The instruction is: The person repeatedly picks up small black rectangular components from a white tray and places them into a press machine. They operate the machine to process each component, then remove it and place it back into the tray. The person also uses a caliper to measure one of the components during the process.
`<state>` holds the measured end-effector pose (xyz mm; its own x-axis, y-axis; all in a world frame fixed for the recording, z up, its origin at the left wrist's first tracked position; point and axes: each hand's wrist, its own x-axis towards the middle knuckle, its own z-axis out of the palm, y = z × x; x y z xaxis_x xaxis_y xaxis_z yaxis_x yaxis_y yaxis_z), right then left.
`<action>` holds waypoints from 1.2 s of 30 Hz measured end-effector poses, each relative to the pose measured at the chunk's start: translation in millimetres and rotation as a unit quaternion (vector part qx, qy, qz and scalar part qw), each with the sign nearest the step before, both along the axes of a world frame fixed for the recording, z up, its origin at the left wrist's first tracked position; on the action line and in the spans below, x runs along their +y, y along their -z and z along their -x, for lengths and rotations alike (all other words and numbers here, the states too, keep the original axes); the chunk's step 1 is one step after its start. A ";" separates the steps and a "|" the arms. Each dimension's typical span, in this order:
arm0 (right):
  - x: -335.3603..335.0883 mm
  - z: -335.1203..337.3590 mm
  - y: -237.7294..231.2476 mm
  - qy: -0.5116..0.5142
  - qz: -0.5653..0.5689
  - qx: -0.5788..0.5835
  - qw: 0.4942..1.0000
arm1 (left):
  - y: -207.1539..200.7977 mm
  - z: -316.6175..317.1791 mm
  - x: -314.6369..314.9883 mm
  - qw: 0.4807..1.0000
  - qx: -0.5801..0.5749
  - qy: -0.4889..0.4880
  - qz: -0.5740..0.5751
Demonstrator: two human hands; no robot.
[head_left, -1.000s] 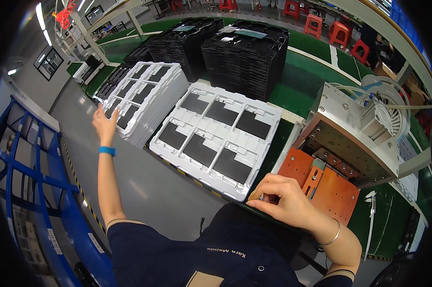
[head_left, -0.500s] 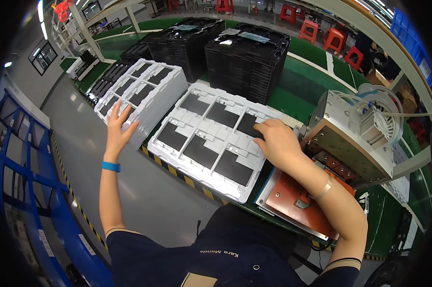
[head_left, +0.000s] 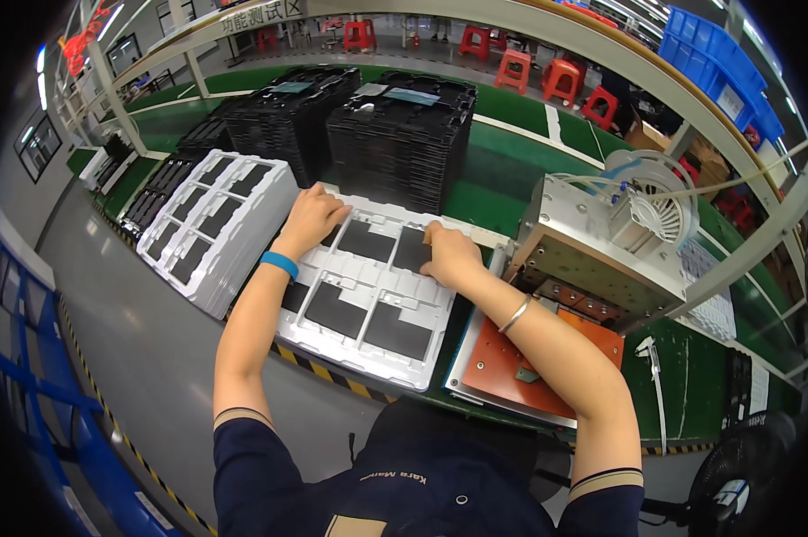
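A white plastic tray (head_left: pixel 354 279) with black flat sheets (head_left: pixel 398 331) in its compartments lies on the green bench in front of me. My left hand (head_left: pixel 312 219) rests at the tray's far left corner, fingers bent but apart, covering part of a compartment. Over the far right compartment, my right hand (head_left: pixel 451 257) has its thumb and fingers bent at the edge of a black sheet (head_left: pixel 410 251). The fingertips partly hide that contact. Left of this tray stands a stack of similar white trays (head_left: pixel 243 228), black sheets in its top one.
Two tall stacks of black trays (head_left: pixel 399 148) stand behind. At right, a metal press-like machine (head_left: pixel 601 242) adjoins an orange plate (head_left: pixel 489 358). A caliper (head_left: pixel 656 385) and a black fan (head_left: pixel 735 479) are farther right. Blue racking (head_left: pixel 41 403) stands at far left.
My left hand has moved right, from above the white tray stack to the tray in front of me. My right hand stays at the far right compartment. The view has shifted.
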<state>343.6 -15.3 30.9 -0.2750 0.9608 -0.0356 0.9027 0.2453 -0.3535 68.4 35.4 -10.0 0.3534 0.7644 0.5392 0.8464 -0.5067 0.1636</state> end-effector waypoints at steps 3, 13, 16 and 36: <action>-21.8 -18.3 -12.6 -0.109 -0.105 0.078 0.985 | -2.2 1.3 2.7 0.996 0.047 0.025 -0.068; -195.8 -188.7 -85.7 0.127 0.069 0.457 0.878 | -29.3 -83.7 -42.7 0.992 -0.036 0.119 0.006; -198.1 -212.4 -63.3 0.195 0.113 0.435 0.872 | -6.6 -100.0 -56.2 0.993 -0.027 0.091 0.069; -176.7 -184.4 -22.4 -0.033 -0.250 0.009 0.968 | -60.3 -236.4 -170.1 0.845 0.102 0.501 0.158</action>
